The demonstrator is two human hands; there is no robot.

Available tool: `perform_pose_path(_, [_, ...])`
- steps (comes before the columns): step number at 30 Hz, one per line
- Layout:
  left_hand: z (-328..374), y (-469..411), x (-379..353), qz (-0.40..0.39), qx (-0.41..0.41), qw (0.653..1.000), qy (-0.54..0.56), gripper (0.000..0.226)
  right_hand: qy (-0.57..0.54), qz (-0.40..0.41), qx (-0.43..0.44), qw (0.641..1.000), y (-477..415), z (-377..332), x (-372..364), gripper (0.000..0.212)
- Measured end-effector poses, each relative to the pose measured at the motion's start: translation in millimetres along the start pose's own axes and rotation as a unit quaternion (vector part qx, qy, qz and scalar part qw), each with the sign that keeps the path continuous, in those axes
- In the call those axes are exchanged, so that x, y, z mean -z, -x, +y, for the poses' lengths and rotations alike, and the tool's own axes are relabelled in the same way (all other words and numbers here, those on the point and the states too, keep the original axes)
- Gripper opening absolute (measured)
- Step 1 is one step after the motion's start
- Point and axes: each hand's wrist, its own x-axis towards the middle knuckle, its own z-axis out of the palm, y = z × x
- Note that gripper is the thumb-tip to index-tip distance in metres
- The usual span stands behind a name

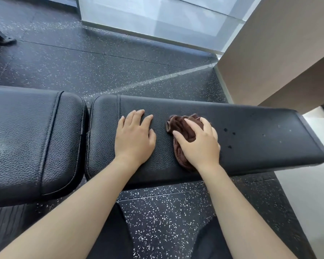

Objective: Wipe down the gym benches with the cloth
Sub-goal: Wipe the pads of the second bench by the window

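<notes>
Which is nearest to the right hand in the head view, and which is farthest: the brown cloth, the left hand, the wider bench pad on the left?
1. Brown cloth: under the right hand.
2. Left hand: flat on the same pad, leftward.
3. Wider bench pad: far left, past the gap.

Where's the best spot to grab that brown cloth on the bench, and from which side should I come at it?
Take the brown cloth by its bunched top, coming straight down from above, as the right hand does now. It lies crumpled flat on the bench pad, so its raised folds give the fingers something to close on, whereas its edges press against the leather. The left hand rests flat beside it.
</notes>
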Motion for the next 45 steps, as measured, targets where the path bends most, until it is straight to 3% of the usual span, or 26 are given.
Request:
perform_pose_path(5, [1,-1,-1,0.011,0.005,1.000,-0.005,0.046,-0.025,0.043,-0.028,0.998,-7,-8,-8,0.046])
perform_pose_path(11, [4,-2,-4,0.006,0.009,1.000,-0.017,0.046,-0.043,-0.002,0.020,0.999,-39,0,-1,0.040])
perform_pose_path(18, [44,-2,-18,0.018,0.123,0.992,-0.017,0.046,-0.064,-0.006,0.115,0.991,-28,71,18,0.031])
perform_pose_path(25, [93,5,-38,0.025,0.192,0.980,-0.053,0.052,-0.058,-0.089,0.173,0.979,-75,97,41,0.034])
perform_pose_path(30, [122,0,-53,0.019,0.160,0.986,-0.045,0.048,-0.056,-0.039,0.198,0.978,-44,123,38,0.031])
perform_pose_path(37, [118,5,-58,0.023,0.138,0.987,-0.081,0.048,-0.051,-0.089,0.175,0.979,-95,93,40,0.035])
perform_pose_path(45, [119,2,-61,0.065,0.135,0.986,-0.077,0.047,-0.053,-0.046,0.180,0.981,-81,105,32,0.030])
